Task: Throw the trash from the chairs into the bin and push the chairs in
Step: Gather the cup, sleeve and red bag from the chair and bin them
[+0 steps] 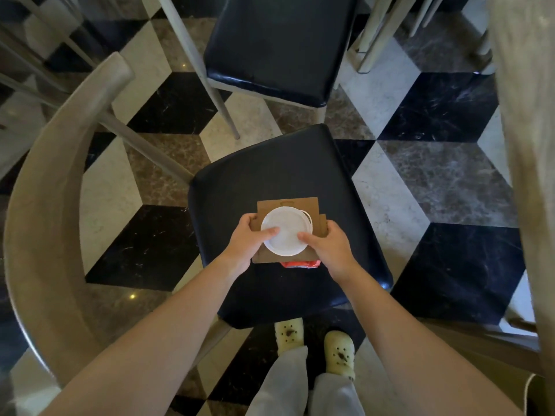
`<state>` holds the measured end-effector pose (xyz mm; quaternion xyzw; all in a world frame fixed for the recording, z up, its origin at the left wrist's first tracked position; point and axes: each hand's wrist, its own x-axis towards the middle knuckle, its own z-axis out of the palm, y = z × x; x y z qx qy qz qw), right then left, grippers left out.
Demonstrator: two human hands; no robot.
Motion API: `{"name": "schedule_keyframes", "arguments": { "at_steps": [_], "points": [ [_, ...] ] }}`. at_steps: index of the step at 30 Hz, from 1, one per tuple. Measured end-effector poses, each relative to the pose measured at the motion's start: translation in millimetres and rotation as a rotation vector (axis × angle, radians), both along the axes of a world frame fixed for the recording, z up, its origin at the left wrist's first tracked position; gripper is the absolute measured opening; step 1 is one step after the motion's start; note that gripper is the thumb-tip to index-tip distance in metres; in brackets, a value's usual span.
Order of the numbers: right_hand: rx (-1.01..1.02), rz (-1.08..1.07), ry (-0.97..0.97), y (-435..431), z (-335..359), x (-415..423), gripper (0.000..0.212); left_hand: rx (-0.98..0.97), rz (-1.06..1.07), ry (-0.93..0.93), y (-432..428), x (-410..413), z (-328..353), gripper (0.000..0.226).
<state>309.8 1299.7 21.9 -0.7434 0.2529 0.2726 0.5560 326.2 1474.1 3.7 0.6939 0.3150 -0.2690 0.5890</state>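
A stack of trash sits over the near chair's black seat (pixel 270 163): brown cardboard pieces (pixel 288 205), white round plastic lids (pixel 285 231) on top, and a red wrapper (pixel 298 264) showing under the near edge. My left hand (pixel 249 238) grips the stack's left side with the thumb on the lids. My right hand (pixel 330 244) grips its right side, thumb also on the lids. A second black-seated chair (pixel 279 46) stands just beyond. No bin is in view.
A curved wooden chair back (pixel 45 190) arcs along the left. Pale chair and table legs (pixel 216 94) stand at the top. A wooden post or edge (pixel 519 145) runs down the right. My feet in pale clogs (pixel 339 352) stand on the checkered marble floor.
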Motion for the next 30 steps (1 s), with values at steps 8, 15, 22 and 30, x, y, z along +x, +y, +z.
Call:
{"name": "schedule_keyframes", "arguments": {
  "at_steps": [8,15,22,30],
  "points": [
    [-0.128,-0.133,-0.16,-36,90,39,0.051,0.029,-0.129,-0.207,-50,46,104,0.058],
    [-0.18,-0.294,-0.346,-111,229,63,0.051,-0.136,-0.26,-0.35,-122,98,239,0.051],
    [-0.134,-0.535,-0.443,-225,330,2,0.032,-0.271,-0.426,-0.415,-250,80,333,0.051],
    [-0.169,-0.798,-0.476,-358,375,-148,0.025,-0.353,-0.697,-0.474,-411,-34,375,0.051]
  ]
}}
